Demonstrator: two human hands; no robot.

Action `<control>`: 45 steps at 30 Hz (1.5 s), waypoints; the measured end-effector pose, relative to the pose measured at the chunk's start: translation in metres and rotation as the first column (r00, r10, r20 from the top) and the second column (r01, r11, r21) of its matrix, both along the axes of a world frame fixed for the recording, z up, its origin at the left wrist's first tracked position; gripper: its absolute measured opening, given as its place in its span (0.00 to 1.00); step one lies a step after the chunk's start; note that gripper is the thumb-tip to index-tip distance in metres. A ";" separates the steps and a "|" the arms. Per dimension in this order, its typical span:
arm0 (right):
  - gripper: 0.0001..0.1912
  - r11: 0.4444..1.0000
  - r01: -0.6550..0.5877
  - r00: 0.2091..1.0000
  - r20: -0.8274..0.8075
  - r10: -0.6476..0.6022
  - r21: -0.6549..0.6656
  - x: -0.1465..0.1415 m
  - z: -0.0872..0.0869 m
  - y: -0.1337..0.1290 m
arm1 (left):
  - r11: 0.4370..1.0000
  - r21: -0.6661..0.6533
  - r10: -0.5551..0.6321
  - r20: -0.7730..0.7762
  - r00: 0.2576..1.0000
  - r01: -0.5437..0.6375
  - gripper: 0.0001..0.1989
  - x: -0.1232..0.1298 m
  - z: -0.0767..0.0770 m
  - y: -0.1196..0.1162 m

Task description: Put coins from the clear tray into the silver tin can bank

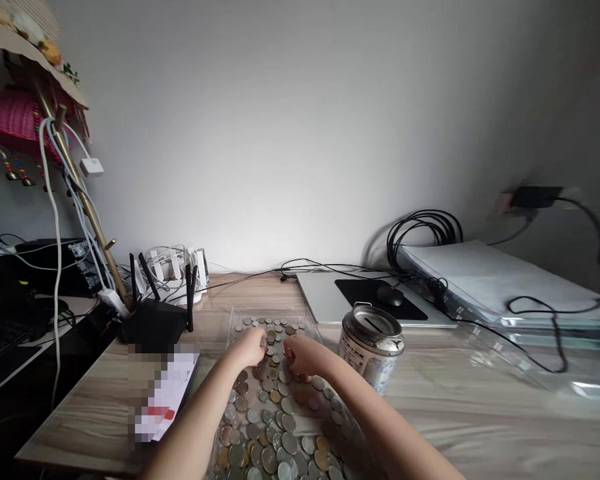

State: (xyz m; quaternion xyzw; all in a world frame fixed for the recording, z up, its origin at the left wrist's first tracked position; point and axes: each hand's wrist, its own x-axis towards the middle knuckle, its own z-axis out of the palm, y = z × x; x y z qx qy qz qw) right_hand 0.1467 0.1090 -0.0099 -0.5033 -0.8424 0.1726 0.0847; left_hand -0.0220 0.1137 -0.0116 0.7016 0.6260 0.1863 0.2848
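Many loose coins (pixel 289 443), silver, gold and copper in tone, lie spread in a clear shallow tray (pixel 231 320) on the desk. Over its far left part is my left hand (pixel 253 345), fingers curled inward above the coins. Opposite it, my right hand (pixel 299 357) is bent down among the coins with its fingers curled. The fingertips of both hands are mostly hidden, so what they pinch does not show. Just right of the tray stands a round metal coin tin (pixel 373 347) with a slot in its lid and a wire clasp.
A black router (pixel 155 323) and a partly blurred paper packet (pixel 167 400) sit left of the tray. At the back right are a mouse (pixel 390 295) on a black mat (pixel 353 297), coiled black cable (pixel 425 227) and stacked clear sheets (pixel 505 273). A wall (pixel 290 133) closes the back.
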 end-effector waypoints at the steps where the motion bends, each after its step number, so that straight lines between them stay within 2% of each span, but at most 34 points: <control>1: 0.10 1.000 -0.005 1.000 -0.001 0.005 -0.005 0.001 0.001 -0.001 | 0.999 -0.049 0.019 0.072 0.997 -0.015 0.09 0.001 -0.001 0.003; 3: 0.09 1.000 -0.023 0.999 -0.048 0.023 0.006 0.000 0.003 -0.003 | 0.989 -0.146 0.041 0.243 0.969 -0.005 0.07 0.002 -0.001 0.008; 5: 0.06 0.999 -0.037 0.978 -0.203 0.043 0.035 -0.004 0.006 -0.004 | 0.964 -0.264 0.092 0.443 0.892 0.032 0.03 0.004 0.000 0.011; 7: 0.04 0.999 -0.037 0.913 -0.405 0.048 0.035 -0.009 0.009 -0.006 | 0.913 -0.387 0.137 0.584 0.800 0.127 0.04 0.005 0.002 0.011; 9: 0.04 1.000 -0.022 0.849 -0.528 0.029 0.019 -0.014 0.012 -0.009 | 0.840 -0.479 0.153 0.662 0.734 0.257 0.09 0.005 0.005 0.009; 11: 0.05 0.998 -0.001 0.846 -0.532 0.031 0.057 -0.018 0.014 -0.013 | 0.755 -0.527 0.143 0.712 0.687 0.389 0.16 0.005 0.006 0.007; 13: 0.11 0.986 0.030 0.883 -0.466 0.051 0.165 -0.019 0.018 -0.019 | 0.684 -0.546 0.125 0.741 0.659 0.484 0.21 0.004 0.006 0.008; 15: 0.17 0.955 0.080 0.915 -0.401 0.044 0.287 -0.016 0.027 -0.025 | 0.647 -0.556 0.125 0.753 0.646 0.522 0.23 0.002 0.006 0.010; 16: 0.18 0.931 0.122 0.920 -0.392 0.024 0.344 -0.012 0.033 -0.029 | 0.651 -0.553 0.137 0.759 0.637 0.520 0.22 0.001 0.005 0.010; 18: 0.19 0.865 0.227 0.909 -0.415 -0.023 0.447 0.005 0.049 -0.036 | 0.698 -0.532 0.180 0.777 0.603 0.479 0.18 0.000 0.006 0.011; 20: 0.21 0.760 0.378 0.875 -0.473 -0.106 0.529 0.031 0.068 -0.043 | 0.761 -0.506 0.220 0.790 0.573 0.406 0.13 -0.001 0.008 0.010; 22: 0.19 0.639 0.555 0.810 -0.521 -0.270 0.532 0.062 0.083 -0.048 | 0.815 -0.465 0.224 0.804 0.551 0.347 0.08 -0.001 0.011 0.007; 23: 0.17 0.606 0.629 0.768 -0.509 -0.388 0.488 0.077 0.088 -0.049 | 0.831 -0.446 0.214 0.809 0.548 0.333 0.07 0.000 0.013 0.006; 24: 0.15 0.592 0.682 0.729 -0.467 -0.501 0.429 0.091 0.091 -0.049 | 0.845 -0.425 0.201 0.814 0.544 0.325 0.06 0.000 0.014 0.004; 25: 0.14 0.601 0.711 0.703 -0.399 -0.588 0.366 0.102 0.092 -0.047 | 0.856 -0.408 0.188 0.818 0.544 0.318 0.06 0.001 0.016 0.003; 27: 0.12 0.648 0.713 0.701 -0.270 -0.660 0.268 0.117 0.090 -0.044 | 0.872 -0.392 0.172 0.805 0.567 0.293 0.05 0.002 0.018 0.001; 29: 0.13 0.675 0.696 0.718 -0.222 -0.660 0.245 0.122 0.086 -0.041 | 0.886 -0.383 0.156 0.778 0.609 0.262 0.04 0.003 0.019 0.000; 32: 0.13 0.667 0.694 0.720 -0.241 -0.650 0.271 0.118 0.085 -0.043 | 0.907 -0.359 0.123 0.726 0.677 0.221 0.10 0.004 0.019 0.001; 34: 0.13 0.610 0.693 0.721 -0.366 -0.588 0.385 0.109 0.088 -0.049 | 0.921 -0.337 0.105 0.696 0.711 0.195 0.15 0.006 0.018 0.001; 36: 0.15 0.510 0.687 0.725 -0.534 -0.435 0.518 0.093 0.089 -0.054 | 0.932 -0.326 0.104 0.664 0.741 0.161 0.19 0.008 0.017 0.000; 37: 0.16 0.501 0.665 0.740 -0.583 -0.337 0.554 0.081 0.088 -0.056 | 0.938 -0.319 0.109 0.645 0.756 0.137 0.21 0.009 0.016 0.000; 38: 0.17 0.548 0.614 0.767 -0.592 -0.246 0.568 0.068 0.084 -0.056 | 0.945 -0.307 0.115 0.626 0.771 0.108 0.22 0.010 0.014 -0.001; 40: 0.17 0.746 0.420 0.847 -0.519 -0.117 0.517 0.039 0.072 -0.051 | 0.959 -0.277 0.120 0.600 0.791 0.065 0.25 0.012 0.011 -0.001; 41: 0.16 0.831 0.319 0.887 -0.452 -0.092 0.456 0.024 0.063 -0.046 | 0.962 -0.268 0.121 0.600 0.791 0.056 0.25 0.013 0.010 -0.001; 43: 0.15 0.923 0.217 0.939 -0.328 -0.107 0.318 0.000 0.044 -0.035 | 0.960 -0.275 0.141 0.623 0.769 0.046 0.25 0.015 0.007 -0.001; 45: 0.14 0.963 0.174 0.958 -0.263 -0.117 0.207 -0.014 0.028 -0.024 | 0.950 -0.310 0.177 0.639 0.748 0.040 0.22 0.015 0.006 -0.001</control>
